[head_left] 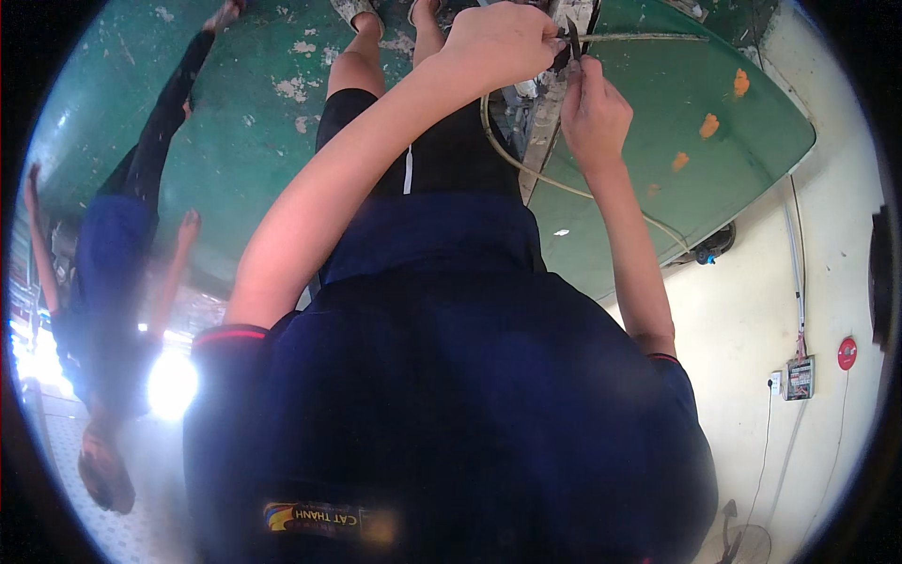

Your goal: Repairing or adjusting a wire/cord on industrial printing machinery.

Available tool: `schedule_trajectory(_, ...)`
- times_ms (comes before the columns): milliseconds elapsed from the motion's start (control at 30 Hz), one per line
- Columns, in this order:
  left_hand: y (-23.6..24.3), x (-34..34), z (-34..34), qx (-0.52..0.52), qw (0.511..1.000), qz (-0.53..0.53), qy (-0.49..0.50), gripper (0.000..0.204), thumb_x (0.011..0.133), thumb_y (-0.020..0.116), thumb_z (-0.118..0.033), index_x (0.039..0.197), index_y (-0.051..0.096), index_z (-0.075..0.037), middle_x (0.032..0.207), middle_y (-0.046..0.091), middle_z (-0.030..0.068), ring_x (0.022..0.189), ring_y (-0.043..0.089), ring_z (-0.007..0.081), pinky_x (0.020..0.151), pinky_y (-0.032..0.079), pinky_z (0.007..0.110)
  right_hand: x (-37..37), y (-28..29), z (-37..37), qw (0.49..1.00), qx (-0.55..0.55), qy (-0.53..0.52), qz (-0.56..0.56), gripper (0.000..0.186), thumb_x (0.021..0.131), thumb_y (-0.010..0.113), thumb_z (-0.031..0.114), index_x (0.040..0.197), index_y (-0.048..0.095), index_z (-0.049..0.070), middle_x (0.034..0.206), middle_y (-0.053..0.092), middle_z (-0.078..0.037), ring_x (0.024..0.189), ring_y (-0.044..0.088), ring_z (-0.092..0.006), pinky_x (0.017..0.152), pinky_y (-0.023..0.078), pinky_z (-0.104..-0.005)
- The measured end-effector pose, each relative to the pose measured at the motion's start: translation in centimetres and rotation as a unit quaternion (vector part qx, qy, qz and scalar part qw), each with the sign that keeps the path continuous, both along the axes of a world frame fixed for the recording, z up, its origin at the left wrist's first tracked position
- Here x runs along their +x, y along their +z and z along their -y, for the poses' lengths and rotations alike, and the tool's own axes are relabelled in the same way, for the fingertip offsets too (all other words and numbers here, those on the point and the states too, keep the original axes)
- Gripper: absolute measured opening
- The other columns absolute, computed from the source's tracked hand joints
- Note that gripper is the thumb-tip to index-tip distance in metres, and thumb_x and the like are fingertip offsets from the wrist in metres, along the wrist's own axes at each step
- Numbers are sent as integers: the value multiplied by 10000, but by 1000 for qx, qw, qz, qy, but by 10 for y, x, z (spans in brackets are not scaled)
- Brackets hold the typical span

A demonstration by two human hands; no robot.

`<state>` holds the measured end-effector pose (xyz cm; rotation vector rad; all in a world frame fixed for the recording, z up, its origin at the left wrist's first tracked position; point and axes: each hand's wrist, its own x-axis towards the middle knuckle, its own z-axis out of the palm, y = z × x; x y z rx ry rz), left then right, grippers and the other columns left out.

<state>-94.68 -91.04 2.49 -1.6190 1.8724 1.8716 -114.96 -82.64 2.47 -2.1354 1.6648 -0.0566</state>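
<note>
In front of me, my left hand (498, 42) is closed, its fingers pinching a thin pale cable (648, 38) close to its fingertips. My right hand (598, 113) sits just to the right, closed around a small knife with a narrow, dark, pointed blade (574, 39). The blade points away from me and stands right beside the left fingertips, close against the cable; whether it touches cannot be made out. A length of similar pale cable (554, 181) loops below the hands and runs out to the right. The handle is hidden in my right fingers.
A green panel (695, 141) with orange patches lies to the right, beside a worn metal frame (540, 132). On the pale wall (752, 310) hang an electrical box (800, 378) and a red disc (847, 352). Another person (117, 235) stands at the left on the green floor (254, 94).
</note>
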Motion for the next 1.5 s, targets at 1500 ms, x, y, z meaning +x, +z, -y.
schedule_trajectory(1500, 16, -28, -16, -57, 994, 88, 15, 347, 1032, 573, -326, 1039, 729, -16, 920, 720, 195, 876, 688, 390, 767, 528, 473, -14, -41, -10, 982, -171, -2, 77, 170, 857, 700, 117, 997, 604, 121, 794, 688, -56, 708, 708, -264, 577, 560, -390)
